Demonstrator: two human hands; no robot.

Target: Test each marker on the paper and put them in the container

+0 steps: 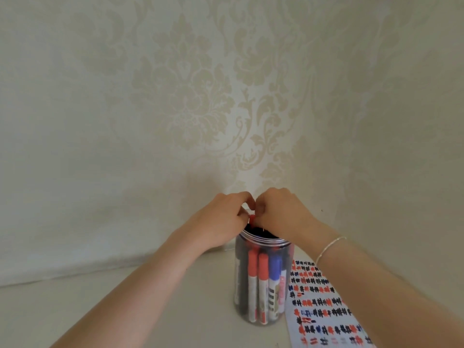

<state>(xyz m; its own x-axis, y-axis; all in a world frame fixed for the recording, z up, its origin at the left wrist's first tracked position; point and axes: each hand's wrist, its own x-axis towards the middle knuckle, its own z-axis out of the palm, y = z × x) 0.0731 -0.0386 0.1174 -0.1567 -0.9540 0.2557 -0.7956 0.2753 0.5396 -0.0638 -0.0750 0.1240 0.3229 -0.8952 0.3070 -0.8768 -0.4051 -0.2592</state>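
Observation:
A clear plastic jar (263,282) stands on the table, packed with several upright markers with red, blue and black caps. Both hands meet just above its open mouth. My left hand (223,217) and my right hand (281,212) have their fingers curled together around a red marker cap (251,218) that sticks up at the rim. The rest of that marker is hidden by the fingers and the jar. A sheet of paper (324,307) covered with rows of red, blue and black test marks lies to the right of the jar.
A pale cloth with a floral pattern (200,109) hangs as a backdrop right behind the jar. The white tabletop (75,310) stretches to the left. My right wrist wears a thin bracelet (329,247).

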